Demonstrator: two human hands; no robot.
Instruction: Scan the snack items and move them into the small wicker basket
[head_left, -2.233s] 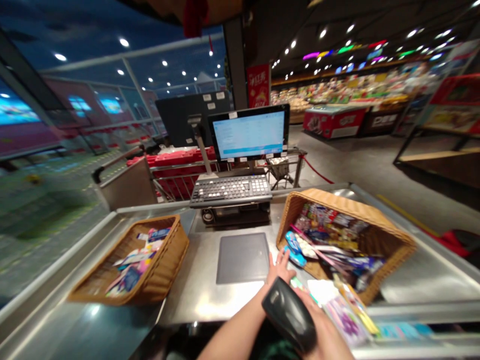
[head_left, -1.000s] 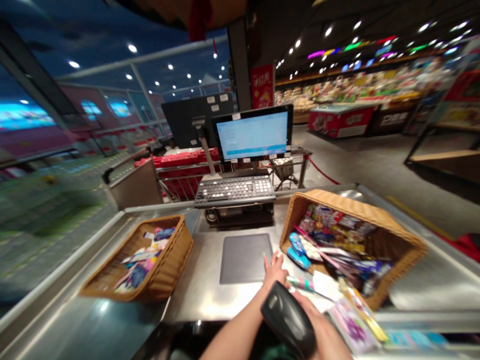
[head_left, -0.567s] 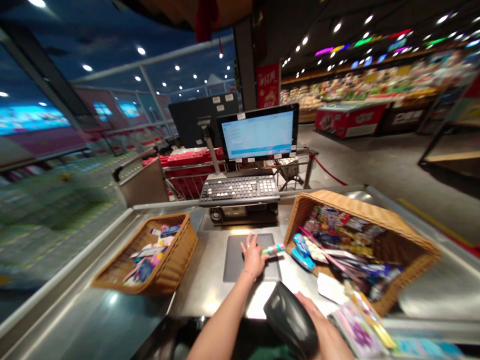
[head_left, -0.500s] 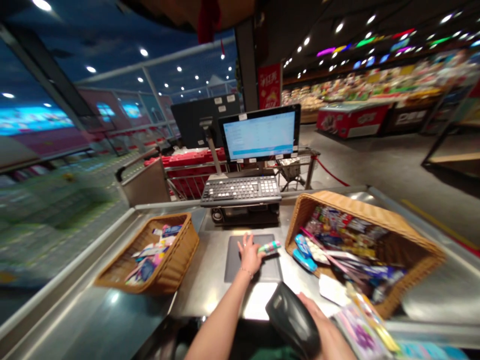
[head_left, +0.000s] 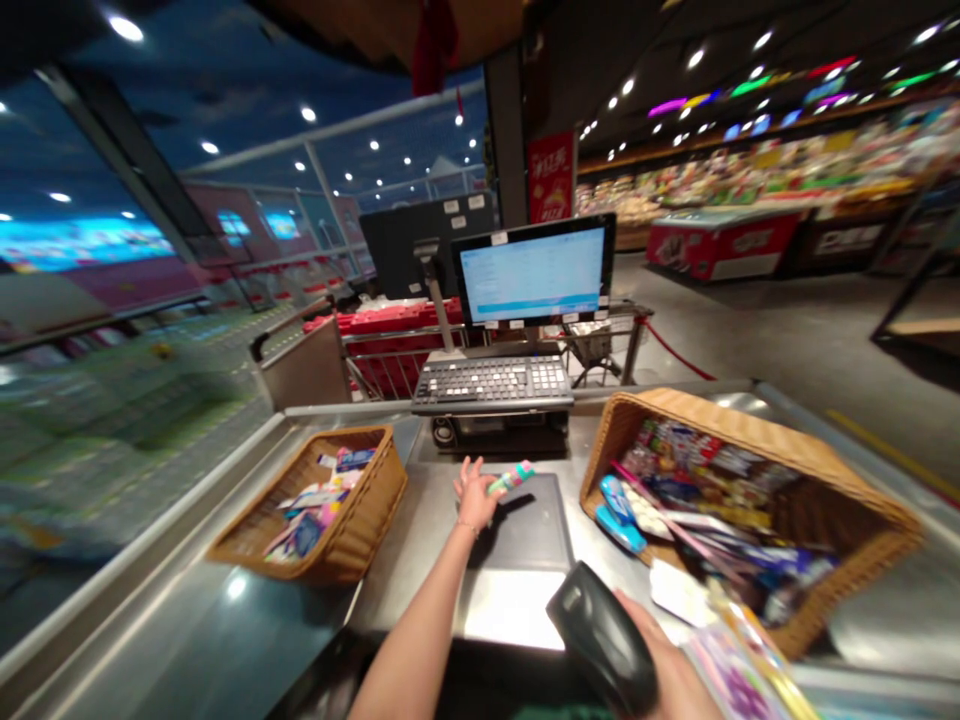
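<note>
My left hand [head_left: 475, 498] grips a small pastel green, pink and yellow tube [head_left: 514, 477] between thumb and fingers, its other fingers spread. The tube is raised a little above the dark grey pad [head_left: 536, 545] on the metal counter, casting a shadow on it. At the lower right, my right hand [head_left: 664, 655] is wrapped round a black handheld barcode scanner [head_left: 604, 635], which points up and to the left. A wicker basket [head_left: 390, 505] holding several small packaged items stands left of my left hand. A larger wicker basket [head_left: 712, 410], tilted and full of packets, lies to the right.
Behind the pad are a black keyboard [head_left: 491, 383] and a lit monitor [head_left: 536, 270]. Blue packets [head_left: 621, 515] and a white card [head_left: 679, 592] lie at the right basket's near edge. A purple packet [head_left: 731, 670] sits by my right hand.
My left hand has moved left with the tube and lifted it off the pad. My right hand keeps hold of the scanner. The view has shifted slightly.
</note>
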